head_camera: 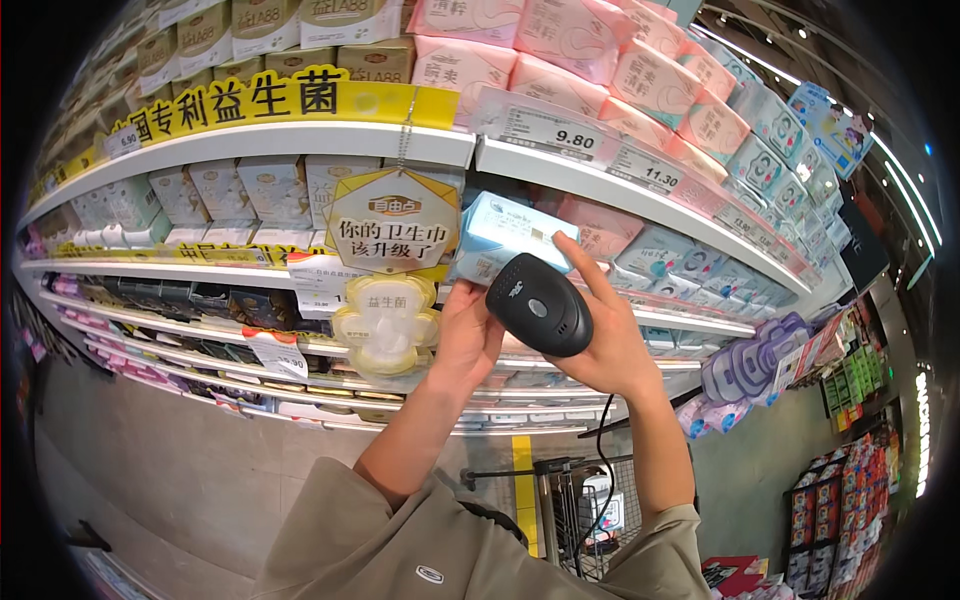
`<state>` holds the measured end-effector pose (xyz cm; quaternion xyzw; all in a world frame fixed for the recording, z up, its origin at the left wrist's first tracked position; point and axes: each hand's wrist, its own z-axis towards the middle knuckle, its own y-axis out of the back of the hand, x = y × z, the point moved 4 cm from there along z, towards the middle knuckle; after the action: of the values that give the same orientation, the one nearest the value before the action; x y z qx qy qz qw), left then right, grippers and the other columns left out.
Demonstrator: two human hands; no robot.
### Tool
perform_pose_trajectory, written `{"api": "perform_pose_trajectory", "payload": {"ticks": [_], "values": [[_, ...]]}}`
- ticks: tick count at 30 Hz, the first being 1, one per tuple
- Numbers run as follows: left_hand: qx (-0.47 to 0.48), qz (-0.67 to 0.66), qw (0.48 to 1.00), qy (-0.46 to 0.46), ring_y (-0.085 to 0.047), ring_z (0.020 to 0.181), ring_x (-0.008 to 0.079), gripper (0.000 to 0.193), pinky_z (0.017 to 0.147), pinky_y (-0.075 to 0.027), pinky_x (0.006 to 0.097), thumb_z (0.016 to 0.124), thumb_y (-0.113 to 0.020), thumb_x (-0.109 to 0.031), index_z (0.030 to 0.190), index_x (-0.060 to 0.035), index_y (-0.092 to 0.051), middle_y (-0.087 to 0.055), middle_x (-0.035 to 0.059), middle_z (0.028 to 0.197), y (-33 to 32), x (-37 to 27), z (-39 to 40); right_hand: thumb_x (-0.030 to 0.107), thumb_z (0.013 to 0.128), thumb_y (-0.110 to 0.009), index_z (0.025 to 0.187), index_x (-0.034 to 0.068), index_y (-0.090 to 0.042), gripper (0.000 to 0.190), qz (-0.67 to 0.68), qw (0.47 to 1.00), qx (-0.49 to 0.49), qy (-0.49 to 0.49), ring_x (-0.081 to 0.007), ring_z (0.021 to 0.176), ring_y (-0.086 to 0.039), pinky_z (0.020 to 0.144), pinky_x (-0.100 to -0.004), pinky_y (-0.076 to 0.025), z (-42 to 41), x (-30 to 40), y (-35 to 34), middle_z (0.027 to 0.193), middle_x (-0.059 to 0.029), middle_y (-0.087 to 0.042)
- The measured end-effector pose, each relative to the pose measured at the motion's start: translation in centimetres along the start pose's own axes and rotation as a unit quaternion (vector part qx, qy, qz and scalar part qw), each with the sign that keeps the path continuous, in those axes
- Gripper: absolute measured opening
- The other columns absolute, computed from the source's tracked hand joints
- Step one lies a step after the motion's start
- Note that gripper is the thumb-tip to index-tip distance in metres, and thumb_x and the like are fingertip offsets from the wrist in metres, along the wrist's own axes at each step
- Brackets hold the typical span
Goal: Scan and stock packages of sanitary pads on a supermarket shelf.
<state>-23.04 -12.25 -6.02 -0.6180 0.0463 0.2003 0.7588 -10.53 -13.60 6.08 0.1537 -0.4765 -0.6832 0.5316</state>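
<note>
A light-blue soft pack of sanitary pads [517, 225] is held up in front of the shelves, its printed face with a small code tilted towards me. My left hand [469, 330] grips its lower left part; some of those fingers are hidden behind it. In my right hand [619, 341] is a black handheld barcode scanner [538, 306], which overlaps the pack's lower edge in view. My right index finger reaches to the pack's right edge. From below my right wrist a black cable [606, 450] hangs towards the cart.
Shelves [420, 142] of pad packs curve across the front. A hexagonal sign [394, 221] and a pad-shaped display [386, 326] hang left of my hands. Below my right forearm stands a wire shopping cart [551, 510] with packs inside. Purple packs [754, 356] hang at the shelf's right end.
</note>
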Motion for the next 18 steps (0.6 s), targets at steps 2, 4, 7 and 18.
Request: {"api": "perform_pose_trajectory", "payload": {"ticks": [2, 4, 7, 18], "values": [[-0.019, 0.017, 1.0, -0.009, -0.055, 0.104, 0.0147, 0.043, 0.083, -0.05, 0.0288, 0.085, -0.057, -0.001, 0.123, -0.0093, -0.039, -0.054, 0.0064, 0.115, -0.6, -0.1, 0.6, 0.017, 0.061, -0.068, 0.107, 0.004, -0.059, 0.049, -0.011, 1.0, 0.008, 0.001, -0.0372, 0.082, -0.063, 0.069, -0.0419, -0.051, 0.7, -0.5, 0.1, 0.14, -0.0161, -0.035], [-0.055, 0.042, 0.998, -0.001, -0.056, 0.101, 0.0135, 0.041, 0.082, -0.05, 0.0284, 0.085, -0.057, -0.002, 0.121, -0.009, -0.04, -0.055, 0.0053, 0.114, -1.3, -0.5, 0.9, 0.017, 0.061, -0.068, 0.106, 0.005, -0.059, 0.048, -0.026, 0.999, 0.01, -0.016, -0.0374, 0.084, -0.062, 0.072, -0.0419, -0.051, 1.0, -1.1, 0.3, 0.14, -0.0173, -0.035], [-0.094, 0.053, 0.994, -0.012, -0.057, 0.1, 0.0144, 0.039, 0.08, -0.05, 0.0278, 0.085, -0.057, -0.002, 0.12, -0.008, -0.04, -0.055, 0.0048, 0.113, -1.8, -0.7, 1.7, 0.016, 0.06, -0.069, 0.105, 0.005, -0.061, 0.047, -0.016, 1.0, -0.008, 0.019, -0.0374, 0.09, -0.061, 0.078, -0.0423, -0.05, 1.7, -1.9, 0.4, 0.139, -0.0192, -0.035], [-0.168, 0.118, 0.976, -0.079, -0.061, 0.082, 0.0117, 0.021, 0.069, -0.053, 0.0259, 0.083, -0.06, -0.005, 0.101, -0.0052, -0.048, -0.059, 0.0058, 0.097, 0.7, 1.0, 3.5, 0.027, 0.064, -0.068, 0.107, 0.006, -0.061, 0.049, -0.055, 0.998, 0.019, -0.037, -0.0426, 0.107, -0.053, 0.088, -0.0435, -0.045, 4.2, -3.0, -0.9, 0.138, -0.0255, -0.033]]}}
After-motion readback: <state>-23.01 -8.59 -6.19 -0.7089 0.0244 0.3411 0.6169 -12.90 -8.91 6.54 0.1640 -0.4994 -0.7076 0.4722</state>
